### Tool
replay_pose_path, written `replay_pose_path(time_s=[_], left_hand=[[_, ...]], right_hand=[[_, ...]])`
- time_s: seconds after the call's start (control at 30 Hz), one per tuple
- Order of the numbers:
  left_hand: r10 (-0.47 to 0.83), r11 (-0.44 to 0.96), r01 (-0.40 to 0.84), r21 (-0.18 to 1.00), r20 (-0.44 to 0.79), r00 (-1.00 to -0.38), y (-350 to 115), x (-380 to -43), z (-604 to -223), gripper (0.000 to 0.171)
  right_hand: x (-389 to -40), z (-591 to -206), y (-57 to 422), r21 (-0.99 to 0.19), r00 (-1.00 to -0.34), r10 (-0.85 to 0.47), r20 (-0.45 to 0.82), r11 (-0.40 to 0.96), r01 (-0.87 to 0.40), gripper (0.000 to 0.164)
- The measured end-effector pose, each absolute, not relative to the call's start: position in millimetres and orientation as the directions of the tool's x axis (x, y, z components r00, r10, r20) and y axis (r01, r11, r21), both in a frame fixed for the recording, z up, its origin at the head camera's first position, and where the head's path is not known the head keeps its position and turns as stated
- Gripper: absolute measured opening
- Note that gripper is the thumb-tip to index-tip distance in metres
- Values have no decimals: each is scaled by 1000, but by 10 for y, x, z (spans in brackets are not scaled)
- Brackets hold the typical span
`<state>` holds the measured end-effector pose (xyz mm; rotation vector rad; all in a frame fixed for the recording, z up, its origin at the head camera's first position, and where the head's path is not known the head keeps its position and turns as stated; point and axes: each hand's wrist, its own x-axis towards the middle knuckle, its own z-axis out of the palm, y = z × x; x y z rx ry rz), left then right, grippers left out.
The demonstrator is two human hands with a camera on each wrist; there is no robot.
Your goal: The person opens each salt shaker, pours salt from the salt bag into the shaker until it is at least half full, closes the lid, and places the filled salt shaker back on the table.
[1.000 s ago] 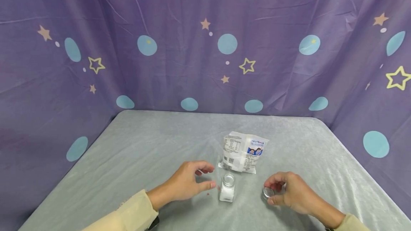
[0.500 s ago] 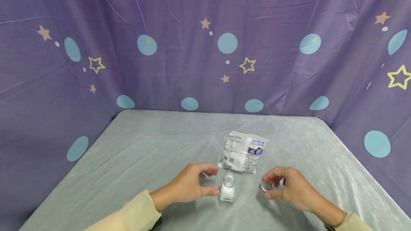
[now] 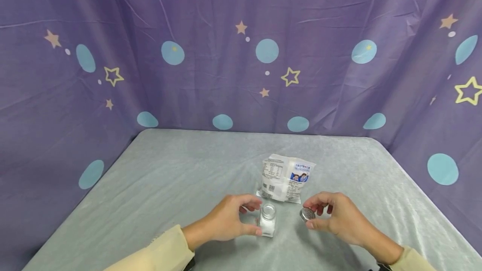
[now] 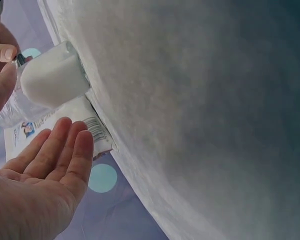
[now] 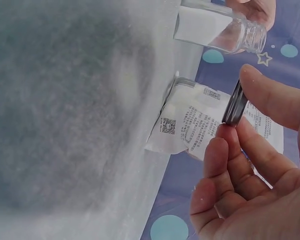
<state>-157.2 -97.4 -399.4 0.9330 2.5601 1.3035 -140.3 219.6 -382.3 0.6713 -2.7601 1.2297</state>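
Note:
An uncapped clear glass shaker jar [image 3: 267, 224], partly filled with white powder, stands upright on the cloth in the head view. Just left of it, my left hand [image 3: 232, 220] has thumb and fingers spread to either side of the glass; its fingers are straight in the left wrist view, beside the jar [image 4: 55, 77]. My right hand [image 3: 340, 220] pinches a round metal shaker lid [image 3: 307, 215] with small holes, held to the right of the jar. Seen edge-on in the right wrist view, the lid [image 5: 235, 106] sits between thumb and fingertips, apart from the jar's threaded neck.
Behind the jar stands a printed white packet [image 3: 282, 179], its top edge uneven. Grey cloth [image 3: 180, 166] covers the table. A purple curtain [image 3: 211, 83] with stars and blue dots hangs around the back and sides.
My left hand has moved right, closer to the jar. My right hand has brought the lid left and up toward it, tilting it. Jar and packet stay in place.

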Motion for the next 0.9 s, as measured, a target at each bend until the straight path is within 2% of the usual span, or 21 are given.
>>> replay_pose_path(time_s=[0.9], left_hand=[[554, 435, 429, 792, 140, -820, -819, -1551, -4057, 56]], right_hand=[[-1411, -3772, 2073, -711, -898, -360, 252, 561, -424, 34]])
